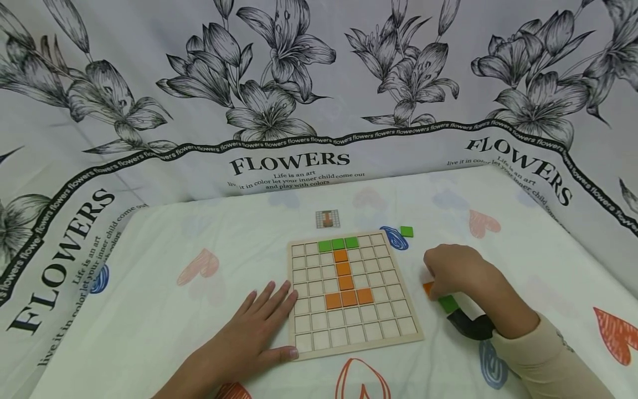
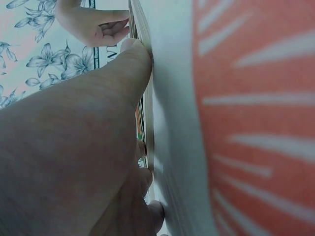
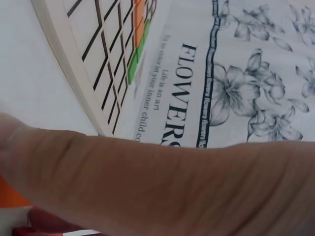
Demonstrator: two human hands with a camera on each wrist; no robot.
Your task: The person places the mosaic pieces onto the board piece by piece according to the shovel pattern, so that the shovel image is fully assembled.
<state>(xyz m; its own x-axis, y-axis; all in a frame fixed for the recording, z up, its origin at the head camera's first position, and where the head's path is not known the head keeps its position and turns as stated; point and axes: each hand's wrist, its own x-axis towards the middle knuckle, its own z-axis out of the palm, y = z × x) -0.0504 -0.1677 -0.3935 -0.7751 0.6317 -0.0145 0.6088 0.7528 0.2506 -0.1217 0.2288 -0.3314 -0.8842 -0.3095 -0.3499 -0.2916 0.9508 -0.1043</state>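
Observation:
A square wooden grid board (image 1: 349, 339) lies on the cloth. Three green tiles (image 1: 338, 244) sit in its far row, with a column of orange tiles (image 1: 343, 269) below them and a row of orange tiles (image 1: 349, 298) at the column's foot. My left hand (image 1: 254, 327) lies spread at the board's left side, thumb and fingertips at its edge. To the right of the board, my right hand (image 1: 458, 271) has curled fingers and pinches a loose orange tile (image 1: 427, 289), partly hidden by the thumb. Right beside it is a green tile (image 1: 448, 303).
A small picture card (image 1: 327, 219) with a printed grid lies beyond the board. Another green tile (image 1: 406, 231) rests past the board's far right corner. A black curved piece (image 1: 471, 326) is under my right wrist. Flower-printed fabric (image 1: 294, 160) rises behind the cloth.

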